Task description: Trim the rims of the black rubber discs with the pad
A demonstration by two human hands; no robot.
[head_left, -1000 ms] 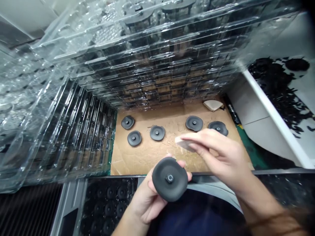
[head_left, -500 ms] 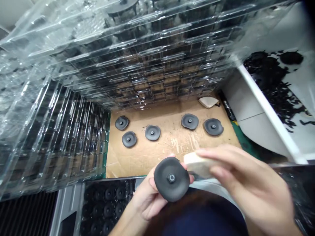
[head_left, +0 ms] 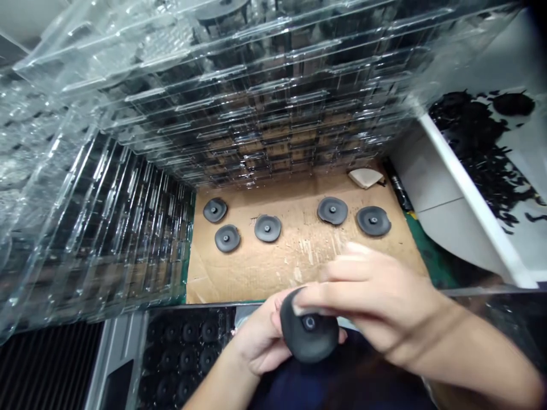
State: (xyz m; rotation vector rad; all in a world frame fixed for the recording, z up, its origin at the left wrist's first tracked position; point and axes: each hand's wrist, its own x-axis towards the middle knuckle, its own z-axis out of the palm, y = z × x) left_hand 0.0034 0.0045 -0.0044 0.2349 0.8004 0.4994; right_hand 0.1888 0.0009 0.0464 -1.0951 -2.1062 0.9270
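My left hand (head_left: 262, 336) grips a round black disc (head_left: 314, 344) with a small hub at its centre, from below and behind. My right hand (head_left: 376, 296), blurred by motion, is closed on a pale pad that is almost wholly hidden; only a sliver of the pad (head_left: 300, 311) shows under the fingertips, against the upper face of the disc near its hub. Beyond the hands, several similar black discs (head_left: 267, 228) lie apart on a sheet of brown cardboard (head_left: 239, 279).
Stacked clear plastic trays (head_left: 256, 85) wall the back, with more trays (head_left: 128, 228) at left. A cream wedge-shaped piece (head_left: 366, 177) lies at the far right of the cardboard. At right, a white bin (head_left: 478, 205) holds black scraps (head_left: 474, 136). A tray of dark discs (head_left: 188, 359) sits below left.
My right hand has moved left with the pale pad, from beside the disc onto its face. The held disc has shifted slightly right and down.
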